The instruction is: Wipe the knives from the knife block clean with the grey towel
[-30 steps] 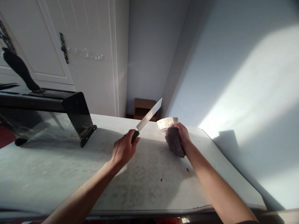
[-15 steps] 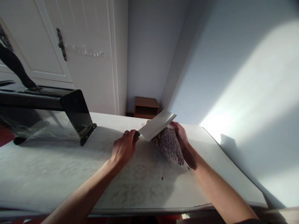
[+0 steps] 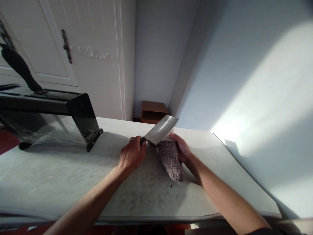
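Note:
My left hand point(image 3: 133, 151) is closed round the black handle of a cleaver point(image 3: 162, 129), whose broad shiny blade points up and to the right. Under and beside the blade hangs a fuzzy purple-grey cloth point(image 3: 170, 160), with a paler patch near its top. My right hand point(image 3: 181, 147) grips this cloth from the right side, thumb near the blade. The blade's lower part meets or overlaps the cloth; I cannot tell whether they touch all along. Below them is the white tabletop point(image 3: 137, 199).
A black knife block point(image 3: 81, 107) with clear sides stands on the table at left, a black-handled knife point(image 3: 21, 68) upright in it. White cabinet doors point(image 3: 95, 78) rise behind. A small brown shelf unit point(image 3: 154, 106) stands beyond the far edge. A wall point(image 3: 256, 98) borders the right.
The cloth and my right hand have shifted left and the cloth hangs more steeply. The cleaver has moved slightly left. My left hand keeps its hold on the handle.

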A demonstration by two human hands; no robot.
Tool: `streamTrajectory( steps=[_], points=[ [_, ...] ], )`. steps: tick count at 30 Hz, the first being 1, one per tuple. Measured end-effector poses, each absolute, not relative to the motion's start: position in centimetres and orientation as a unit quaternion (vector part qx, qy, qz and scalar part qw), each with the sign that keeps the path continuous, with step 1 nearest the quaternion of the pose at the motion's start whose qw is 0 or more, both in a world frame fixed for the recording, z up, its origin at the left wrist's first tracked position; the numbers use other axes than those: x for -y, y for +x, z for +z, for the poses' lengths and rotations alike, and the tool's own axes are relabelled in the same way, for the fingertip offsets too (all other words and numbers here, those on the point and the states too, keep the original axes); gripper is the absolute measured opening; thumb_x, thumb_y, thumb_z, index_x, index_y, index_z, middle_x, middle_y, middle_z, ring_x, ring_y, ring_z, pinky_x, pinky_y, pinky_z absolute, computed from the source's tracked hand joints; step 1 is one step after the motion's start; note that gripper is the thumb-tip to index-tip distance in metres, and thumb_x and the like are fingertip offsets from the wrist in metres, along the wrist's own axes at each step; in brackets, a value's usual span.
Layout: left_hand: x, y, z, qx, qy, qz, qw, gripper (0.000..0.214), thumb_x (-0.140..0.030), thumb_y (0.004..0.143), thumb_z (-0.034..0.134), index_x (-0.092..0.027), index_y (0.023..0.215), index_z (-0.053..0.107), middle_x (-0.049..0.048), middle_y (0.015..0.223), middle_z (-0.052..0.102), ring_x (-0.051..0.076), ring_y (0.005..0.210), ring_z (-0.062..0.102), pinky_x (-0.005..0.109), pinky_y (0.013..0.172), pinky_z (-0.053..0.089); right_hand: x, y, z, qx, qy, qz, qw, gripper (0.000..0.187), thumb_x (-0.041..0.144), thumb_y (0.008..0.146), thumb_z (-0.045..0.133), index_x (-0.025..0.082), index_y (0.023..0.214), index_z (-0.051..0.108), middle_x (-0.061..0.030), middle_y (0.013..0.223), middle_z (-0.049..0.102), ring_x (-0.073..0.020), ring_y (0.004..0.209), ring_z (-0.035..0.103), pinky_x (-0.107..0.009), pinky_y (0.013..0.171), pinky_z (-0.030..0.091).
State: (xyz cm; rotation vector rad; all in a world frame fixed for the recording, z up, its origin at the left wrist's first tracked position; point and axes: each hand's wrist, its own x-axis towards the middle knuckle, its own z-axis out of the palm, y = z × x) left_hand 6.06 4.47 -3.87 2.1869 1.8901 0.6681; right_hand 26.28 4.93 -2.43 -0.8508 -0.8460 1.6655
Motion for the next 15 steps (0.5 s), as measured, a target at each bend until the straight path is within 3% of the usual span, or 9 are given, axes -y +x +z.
streamTrajectory(
  steps=[5,12,15],
  points=[
    [-4.6,6.0,-4.1,-0.605,0.753,0.237,0.100,0.040,-0.033,0.097,0.031,-0.016,0.130,0.045,0.0136,0.121,0.056,0.026,0.103,0.061,0.035,0.080,0.045,-5.0,26.2,-2.5,0.390,-0.391,0.644,0.529,0.035,0.039,0.072,0.071,0.016,0.097,0.065,-0.0063,0.075,0.073,-0.0243,0.074,0.070,-0.036,0.070,0.054],
    [-5.4,5.5,-4.0,-0.567,0.754,0.298,0.145,0.030,-0.032,0.091,0.044,-0.018,0.115,0.056,0.0104,0.111,0.061,0.026,0.100,0.060,0.035,0.081,0.046,-5.1,26.1,-2.4,0.372,-0.425,0.600,0.567,0.027,0.033,0.067,0.076,0.016,0.085,0.067,-0.0032,0.067,0.072,-0.0184,0.057,0.065,-0.030,0.059,0.052],
    [-5.8,5.1,-3.8,-0.542,0.732,0.347,0.222,0.027,-0.036,0.086,0.053,-0.019,0.106,0.058,0.0074,0.103,0.064,0.023,0.093,0.063,0.033,0.078,0.048,-5.1,26.1,-2.4,0.373,-0.426,0.587,0.579,0.025,0.032,0.066,0.077,0.016,0.082,0.068,-0.0021,0.065,0.071,-0.0169,0.054,0.064,-0.029,0.057,0.051]
  ],
)
